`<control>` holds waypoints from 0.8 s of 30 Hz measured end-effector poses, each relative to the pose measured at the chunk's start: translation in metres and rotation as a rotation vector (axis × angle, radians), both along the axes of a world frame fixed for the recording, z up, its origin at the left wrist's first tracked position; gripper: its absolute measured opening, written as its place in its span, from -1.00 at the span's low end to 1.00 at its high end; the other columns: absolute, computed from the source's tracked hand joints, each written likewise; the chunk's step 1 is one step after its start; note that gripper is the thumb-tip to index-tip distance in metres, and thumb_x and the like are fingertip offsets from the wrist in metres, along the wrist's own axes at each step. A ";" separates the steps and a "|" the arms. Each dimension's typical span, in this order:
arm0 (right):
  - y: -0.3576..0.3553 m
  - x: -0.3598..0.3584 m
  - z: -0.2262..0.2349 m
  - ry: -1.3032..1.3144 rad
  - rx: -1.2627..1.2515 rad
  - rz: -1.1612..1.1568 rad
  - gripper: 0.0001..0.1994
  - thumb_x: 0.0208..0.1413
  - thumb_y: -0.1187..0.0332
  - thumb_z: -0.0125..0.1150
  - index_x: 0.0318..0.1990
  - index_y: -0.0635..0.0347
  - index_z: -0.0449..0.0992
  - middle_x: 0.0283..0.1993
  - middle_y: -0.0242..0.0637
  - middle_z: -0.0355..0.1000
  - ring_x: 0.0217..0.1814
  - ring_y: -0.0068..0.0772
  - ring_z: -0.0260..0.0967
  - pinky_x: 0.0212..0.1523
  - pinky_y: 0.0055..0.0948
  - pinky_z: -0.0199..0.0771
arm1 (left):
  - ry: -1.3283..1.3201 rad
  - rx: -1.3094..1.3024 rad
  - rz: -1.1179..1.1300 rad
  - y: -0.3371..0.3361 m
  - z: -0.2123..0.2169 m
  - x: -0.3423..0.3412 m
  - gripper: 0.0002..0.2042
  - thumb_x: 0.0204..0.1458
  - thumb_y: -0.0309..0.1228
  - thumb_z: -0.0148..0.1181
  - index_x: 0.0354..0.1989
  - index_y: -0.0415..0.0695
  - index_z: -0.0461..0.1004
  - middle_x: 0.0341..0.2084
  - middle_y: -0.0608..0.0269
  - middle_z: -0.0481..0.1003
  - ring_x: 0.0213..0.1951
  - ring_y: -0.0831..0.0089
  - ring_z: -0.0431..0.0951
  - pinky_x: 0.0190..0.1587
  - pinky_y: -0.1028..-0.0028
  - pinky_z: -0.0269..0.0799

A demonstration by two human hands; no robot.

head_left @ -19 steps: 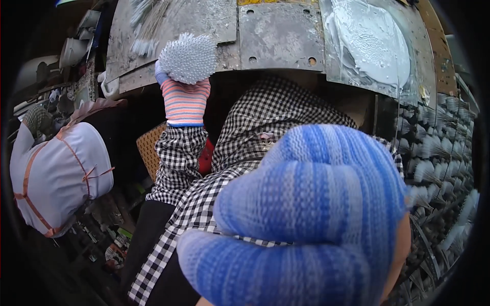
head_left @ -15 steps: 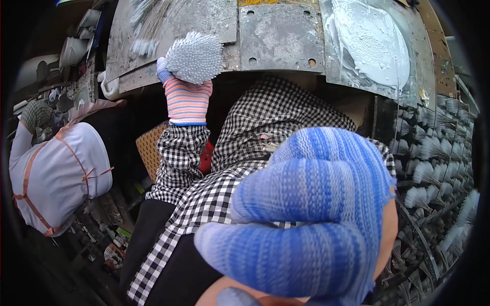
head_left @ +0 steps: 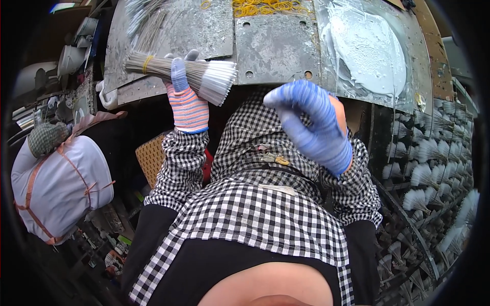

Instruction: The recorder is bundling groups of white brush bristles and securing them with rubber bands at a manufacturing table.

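- Since the earlier frames the right hand [head_left: 314, 127] has been drawn back from the lens and is now seen smaller and higher, while a bundle has come into view in the left hand [head_left: 185, 94], which earlier showed only as a fist.
- The bundle of thin grey sticks [head_left: 184, 74] is held closed in the left grip, with the gloved thumb laid across its front and the fingers wrapped behind it.
- The bundle is held level at the near edge of the bench [head_left: 275, 48], bound by a yellow rubber band [head_left: 146, 65] near its left end and fanned wider at its right end.
- The right grip is loosely curled in its blue glove and nothing is held in it.
- Loose yellow rubber bands [head_left: 260, 7] lie on the grey metal bench, and a pale grey paste patch [head_left: 365, 51] is spread at its right.
- Racks of fanned stick bundles [head_left: 429, 173] stand at the right, and a white tied sack [head_left: 58, 186] is seen at the left.
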State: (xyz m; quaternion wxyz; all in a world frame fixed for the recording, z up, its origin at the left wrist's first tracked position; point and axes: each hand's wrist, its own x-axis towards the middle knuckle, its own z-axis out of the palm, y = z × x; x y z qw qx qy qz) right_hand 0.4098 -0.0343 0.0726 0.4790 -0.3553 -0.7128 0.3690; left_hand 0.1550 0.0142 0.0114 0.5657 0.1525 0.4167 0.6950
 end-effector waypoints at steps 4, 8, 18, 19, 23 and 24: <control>0.017 0.007 -0.002 -0.008 -0.263 -0.127 -0.82 0.11 0.46 0.37 -0.12 0.19 0.64 -0.33 -0.33 0.60 -0.40 -0.61 0.48 -0.33 -0.59 0.48 | 0.374 0.142 -0.150 0.018 0.014 0.020 -0.46 0.17 -0.33 0.33 0.28 -0.04 0.22 -0.11 0.14 0.53 -0.03 0.35 0.56 0.09 0.30 0.52; 0.035 0.019 -0.006 -0.105 -0.273 -0.113 -0.80 0.12 0.34 0.39 -0.14 0.20 0.64 -0.36 -0.30 0.59 -0.39 -0.53 0.53 -0.32 -0.52 0.52 | 0.585 0.260 -0.473 0.046 0.023 0.048 -0.43 0.06 -0.48 0.43 0.23 -0.09 0.29 -0.19 0.34 0.50 -0.14 0.54 0.55 -0.01 0.45 0.54; 0.062 0.070 -0.021 -0.445 -0.185 -0.237 -0.71 0.08 0.19 0.48 -0.16 0.20 0.68 -0.34 -0.32 0.65 -0.33 -0.56 0.59 -0.22 -0.54 0.61 | 0.590 0.236 -0.835 0.084 0.050 0.144 -0.69 0.15 -0.37 0.31 0.05 -0.05 0.44 -0.34 0.40 0.48 -0.16 0.52 0.49 -0.11 0.41 0.46; 0.064 0.077 -0.020 -0.430 -0.222 -0.262 -0.70 0.09 0.20 0.48 -0.15 0.23 0.67 -0.32 -0.28 0.65 -0.31 -0.55 0.59 -0.19 -0.54 0.62 | 0.738 0.240 -0.809 0.088 0.053 0.153 -0.58 0.21 -0.28 0.31 0.16 -0.12 0.34 -0.26 0.41 0.45 -0.13 0.61 0.43 -0.11 0.49 0.45; 0.068 0.105 -0.015 -0.388 -0.289 -0.333 -0.70 0.08 0.23 0.48 -0.15 0.25 0.64 -0.28 -0.22 0.65 -0.23 -0.46 0.64 -0.09 -0.47 0.66 | 0.568 0.355 -0.852 0.105 0.050 0.193 -0.55 0.18 -0.34 0.32 0.17 -0.21 0.34 -0.14 0.30 0.46 -0.13 0.54 0.45 -0.06 0.48 0.46; 0.070 0.113 -0.014 -0.374 -0.326 -0.354 -0.71 0.06 0.22 0.48 -0.17 0.21 0.65 -0.28 -0.22 0.67 -0.21 -0.40 0.67 -0.07 -0.43 0.66 | 0.556 0.364 -0.864 0.107 0.050 0.202 -0.55 0.18 -0.34 0.32 0.17 -0.21 0.34 -0.14 0.30 0.46 -0.13 0.54 0.45 -0.06 0.48 0.46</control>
